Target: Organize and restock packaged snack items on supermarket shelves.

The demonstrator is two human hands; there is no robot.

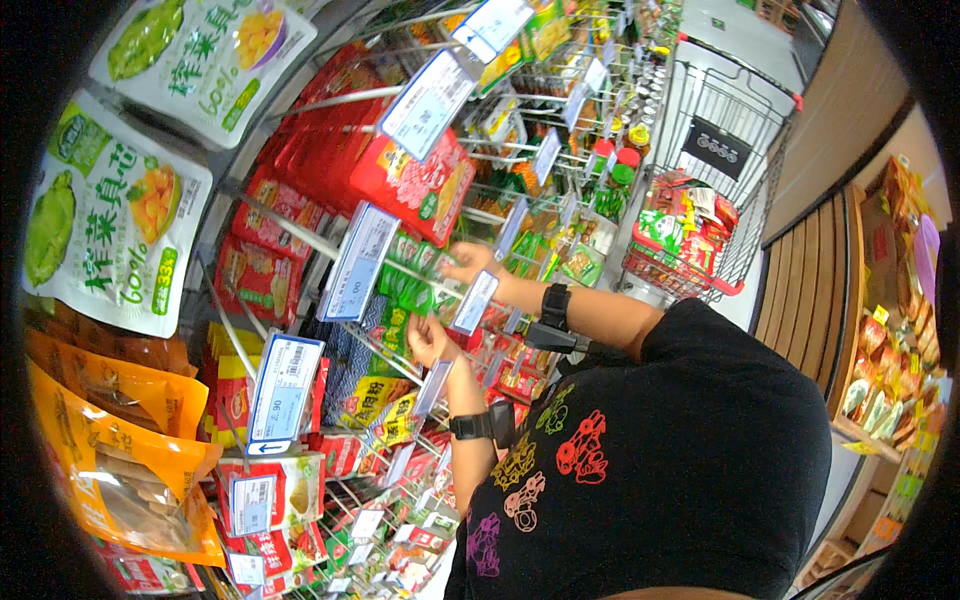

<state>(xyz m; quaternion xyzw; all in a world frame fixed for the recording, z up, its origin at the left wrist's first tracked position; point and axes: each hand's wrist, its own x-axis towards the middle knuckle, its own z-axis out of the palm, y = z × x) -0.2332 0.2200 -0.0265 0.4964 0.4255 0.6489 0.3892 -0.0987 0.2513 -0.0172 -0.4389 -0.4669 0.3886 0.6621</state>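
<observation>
My right hand [474, 264] reaches into a wire shelf rack, its fingers bent against a row of small green packets [410, 279]. Just below it in the view, my left hand [433, 341] is curled, its fingertips close to the lower end of the same row. Whether either hand grips a packet cannot be told. Red bags [412, 184] hang on the far side of the green row, and dark blue patterned packets [346, 367] and yellow packets [369, 397] lie beside my left hand. A price tag [475, 301] partly covers the area by my right wrist.
White wire hooks and price tags [358, 262] jut out around both hands. Large orange bags [127, 450] and white-green pouches [120, 217] hang at the left. A shopping cart [720, 112] holding red and green packages stands behind my right arm. A wooden slatted display [799, 285] is at the right.
</observation>
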